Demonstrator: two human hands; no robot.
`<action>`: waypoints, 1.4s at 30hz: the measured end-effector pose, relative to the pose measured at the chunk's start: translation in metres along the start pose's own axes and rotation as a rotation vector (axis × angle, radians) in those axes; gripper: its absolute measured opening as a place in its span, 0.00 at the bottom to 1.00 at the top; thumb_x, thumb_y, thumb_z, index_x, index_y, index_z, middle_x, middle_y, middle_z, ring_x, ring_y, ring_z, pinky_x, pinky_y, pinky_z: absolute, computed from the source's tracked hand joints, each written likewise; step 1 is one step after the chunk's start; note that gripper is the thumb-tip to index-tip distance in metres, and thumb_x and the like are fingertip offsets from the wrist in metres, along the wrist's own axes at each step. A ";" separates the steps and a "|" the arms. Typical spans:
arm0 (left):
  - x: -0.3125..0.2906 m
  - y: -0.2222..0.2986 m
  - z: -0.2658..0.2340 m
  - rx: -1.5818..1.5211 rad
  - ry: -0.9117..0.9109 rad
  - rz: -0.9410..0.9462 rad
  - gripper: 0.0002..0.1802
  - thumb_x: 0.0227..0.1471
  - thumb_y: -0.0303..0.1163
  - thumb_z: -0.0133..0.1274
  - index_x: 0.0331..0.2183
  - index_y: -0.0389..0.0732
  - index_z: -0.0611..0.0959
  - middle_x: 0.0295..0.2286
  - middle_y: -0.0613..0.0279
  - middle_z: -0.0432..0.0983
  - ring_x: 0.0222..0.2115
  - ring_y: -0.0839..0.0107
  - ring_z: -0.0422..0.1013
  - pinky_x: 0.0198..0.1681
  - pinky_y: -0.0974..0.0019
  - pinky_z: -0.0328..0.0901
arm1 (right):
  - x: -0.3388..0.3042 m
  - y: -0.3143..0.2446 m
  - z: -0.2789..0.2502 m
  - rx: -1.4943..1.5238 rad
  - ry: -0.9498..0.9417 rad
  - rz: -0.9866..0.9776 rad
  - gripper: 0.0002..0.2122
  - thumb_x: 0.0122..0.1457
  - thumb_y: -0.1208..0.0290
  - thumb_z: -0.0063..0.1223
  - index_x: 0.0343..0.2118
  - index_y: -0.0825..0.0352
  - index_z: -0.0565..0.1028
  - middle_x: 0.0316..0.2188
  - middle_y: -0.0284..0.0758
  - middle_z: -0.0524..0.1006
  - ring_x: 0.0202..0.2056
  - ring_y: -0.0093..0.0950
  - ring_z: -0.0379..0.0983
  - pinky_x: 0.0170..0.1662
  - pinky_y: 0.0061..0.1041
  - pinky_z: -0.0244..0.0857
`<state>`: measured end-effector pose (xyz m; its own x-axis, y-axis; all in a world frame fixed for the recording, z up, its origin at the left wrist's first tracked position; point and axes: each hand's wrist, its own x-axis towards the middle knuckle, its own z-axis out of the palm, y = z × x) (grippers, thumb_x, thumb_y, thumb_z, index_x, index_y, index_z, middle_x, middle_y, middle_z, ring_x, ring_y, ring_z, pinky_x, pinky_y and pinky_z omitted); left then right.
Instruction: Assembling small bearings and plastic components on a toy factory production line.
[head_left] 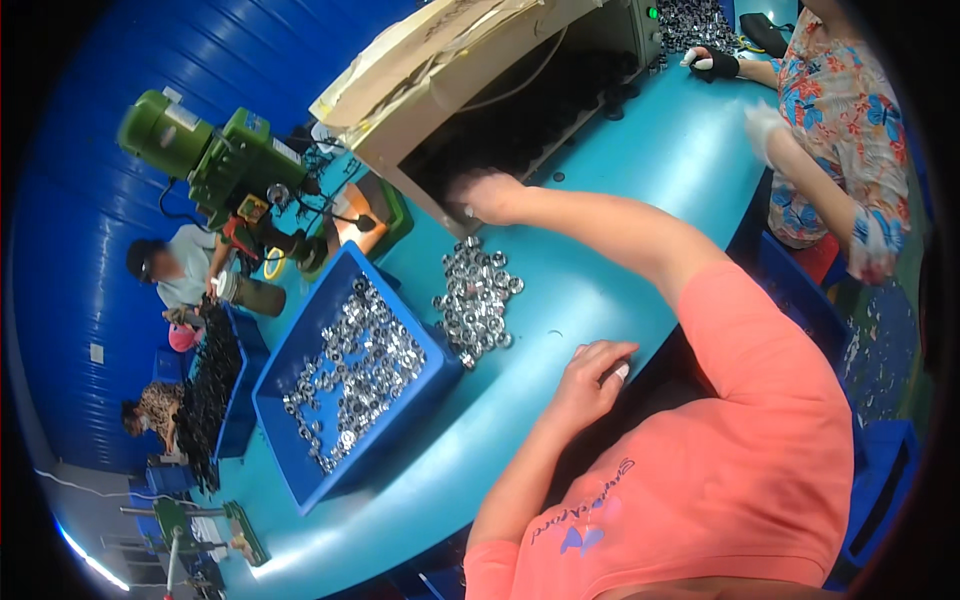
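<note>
My left hand is over the near edge of the blue-green table, its fingers curled toward the thumb, which has a white covering. What it holds, if anything, is hidden. My right hand reaches to the opening of a pale box and is smeared by motion. Dark small parts fill the box's shadowed inside. Just below that hand lies a loose pile of shiny metal ring-like parts. Beside the pile stands a blue bin holding many more of these metal parts.
A green bench machine stands beyond the bin; another green machine is at lower left. Dark strips fill a further bin. At right, a co-worker in a floral shirt works near more metal parts. Other people sit far left.
</note>
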<state>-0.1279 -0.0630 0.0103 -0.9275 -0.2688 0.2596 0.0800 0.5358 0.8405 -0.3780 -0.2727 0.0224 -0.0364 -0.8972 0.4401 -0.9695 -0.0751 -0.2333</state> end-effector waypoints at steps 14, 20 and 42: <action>-0.005 -0.031 -0.009 -0.528 -0.009 -0.200 0.13 0.59 0.22 0.52 0.46 0.34 0.82 0.38 0.57 0.81 0.39 0.69 0.77 0.45 0.68 0.69 | 0.156 0.078 0.130 0.314 0.685 0.096 0.16 0.60 0.67 0.45 0.47 0.65 0.79 0.47 0.45 0.79 0.49 0.40 0.76 0.54 0.42 0.66; -0.012 -0.037 -0.022 -0.555 -0.030 -0.202 0.16 0.56 0.17 0.51 0.47 0.34 0.81 0.43 0.53 0.79 0.44 0.65 0.76 0.47 0.66 0.69 | 0.163 0.107 0.129 0.180 0.641 0.322 0.16 0.60 0.67 0.47 0.47 0.65 0.79 0.48 0.45 0.78 0.50 0.40 0.76 0.55 0.43 0.65; -0.028 -0.065 -0.003 -0.783 -0.026 -0.372 0.20 0.59 0.32 0.51 0.49 0.32 0.80 0.46 0.58 0.79 0.45 0.68 0.75 0.49 0.66 0.68 | 0.120 0.074 0.073 -0.082 0.404 0.387 0.16 0.59 0.66 0.48 0.47 0.66 0.79 0.49 0.45 0.78 0.50 0.41 0.76 0.56 0.44 0.65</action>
<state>-0.1064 -0.0926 -0.0505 -0.9507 -0.2934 -0.1003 -0.0111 -0.2911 0.9566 -0.4370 -0.4177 -0.0050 -0.4670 -0.6139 0.6364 -0.8822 0.2747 -0.3824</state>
